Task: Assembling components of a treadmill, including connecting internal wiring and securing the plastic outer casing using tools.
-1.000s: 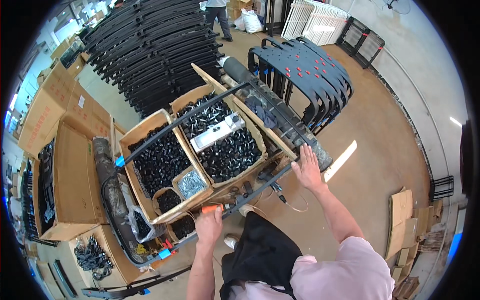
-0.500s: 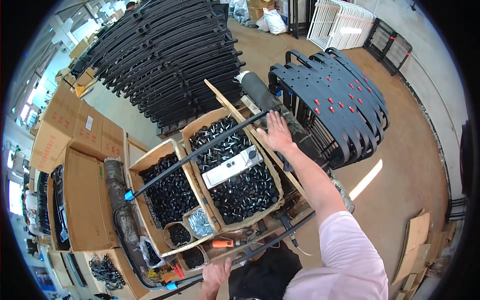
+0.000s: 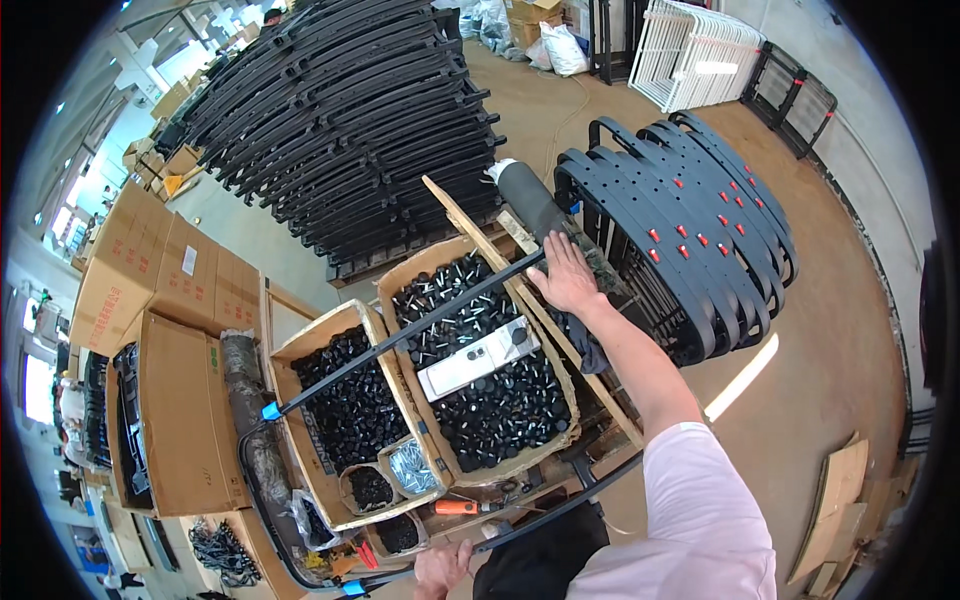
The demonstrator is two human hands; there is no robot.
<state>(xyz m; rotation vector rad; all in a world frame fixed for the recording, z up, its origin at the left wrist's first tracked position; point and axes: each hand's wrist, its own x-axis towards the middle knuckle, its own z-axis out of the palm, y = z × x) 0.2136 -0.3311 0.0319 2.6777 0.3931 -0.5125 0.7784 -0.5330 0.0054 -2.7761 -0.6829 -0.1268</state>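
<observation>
A black tubular metal frame [image 3: 350, 370] with rounded corners lies across the open cardboard bins, with blue pieces [image 3: 271, 411] on its tube near the left bends. My right hand [image 3: 570, 278] rests flat at the right end of the frame's far bar, fingers stretched out and close together. At the bottom, my left hand [image 3: 443, 567] is closed round the near bar, its fingers partly hidden. Under the far bar, one bin [image 3: 556, 415] holds black-headed bolts and a pale flat metal piece [image 3: 478, 360]. Black plastic parts [image 3: 350, 410] fill the bin to its left.
Silver screws [image 3: 410, 466] fill a small box by an orange-handled tool [image 3: 457, 507]. A wooden strip [image 3: 470, 225] runs beside the bolt bin. Curved dark frames [image 3: 680, 220] with red pieces stand at the right, stacked black frames [image 3: 340, 120] behind, cardboard cartons [image 3: 150, 270] at the left.
The whole view has shifted slightly, so the scene sits a little lower and further right. Both hands keep nearly the same places on the frame.
</observation>
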